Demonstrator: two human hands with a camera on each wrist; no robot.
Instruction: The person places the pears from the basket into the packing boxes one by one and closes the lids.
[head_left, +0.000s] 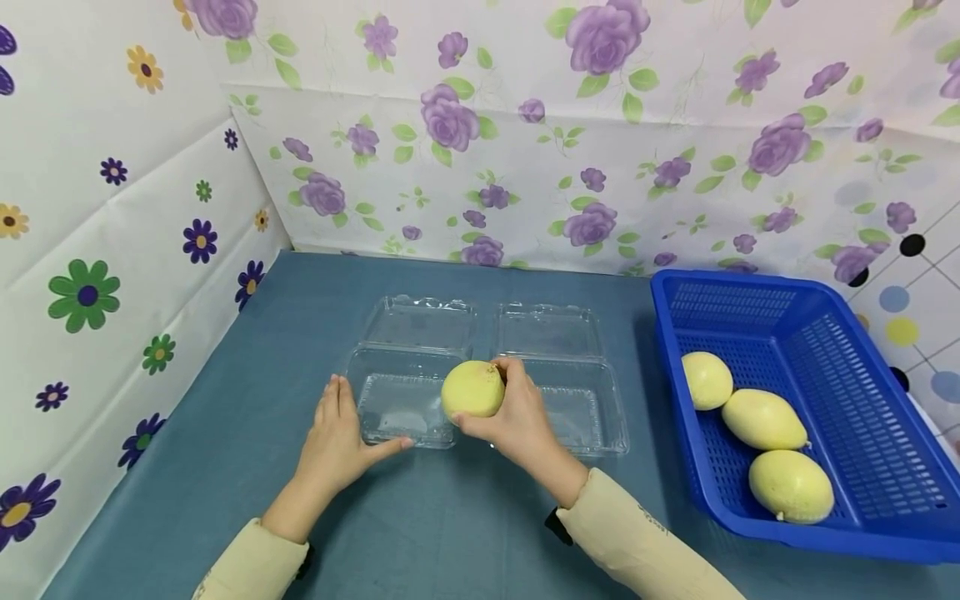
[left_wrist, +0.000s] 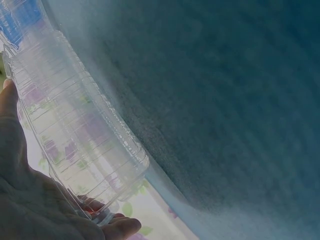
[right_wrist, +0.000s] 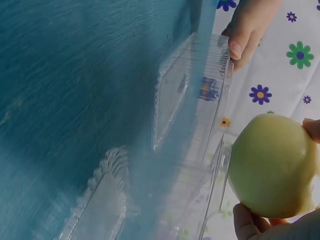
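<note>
My right hand [head_left: 517, 417] grips a pale yellow, rounded fruit [head_left: 472, 390] between thumb and fingers. It is held above the gap between two clear plastic clamshell boxes, partly over the right edge of the left one. My left hand [head_left: 333, 437] lies along the near left corner of the left clamshell box [head_left: 405, 400], fingers straight along its side and thumb stretched along its front rim. Beside it stands the right clamshell box [head_left: 573, 408]. Both have their lids folded back, away from me. In the right wrist view the fruit [right_wrist: 270, 165] appears close up.
On the right stands a blue plastic basket [head_left: 885, 433] with perforated walls. Three more yellow fruits [head_left: 791, 486] lie along its left side. A blue-grey cloth [head_left: 300, 317] covers the table, and flowered sheeting [head_left: 450, 192] hangs behind and at the left.
</note>
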